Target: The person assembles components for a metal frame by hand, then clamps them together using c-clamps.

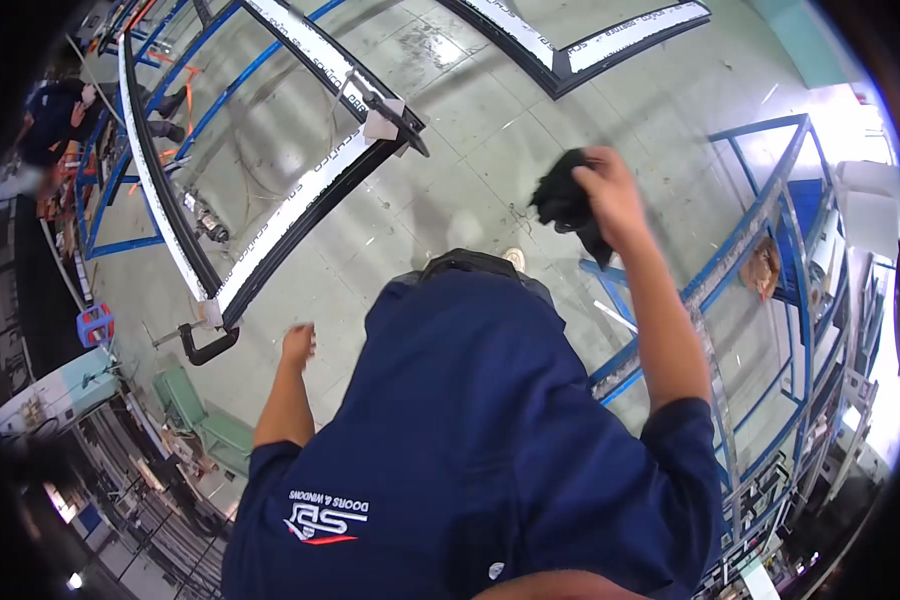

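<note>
My right hand [615, 195] is closed around a bunched black cloth [567, 200], held out in front of my body on the right. Part of the cloth hangs below my fingers. My left hand [299, 345] hangs low at my left side, holding nothing, its fingers loosely curled and a little apart. Nearest to it is a black clamp [210, 345] on the corner of a black frame with white printed film [300, 205]. A second clamp [398, 122] grips another corner of that frame, with a pale block against it.
Blue metal stands rise at left [240, 90] and right [750, 240]. Another filmed frame [620, 40] lies ahead. A power tool [205, 217] is inside the left frame. At the far left is another person [55, 120]. A green bench [200, 415] stands behind my left hand.
</note>
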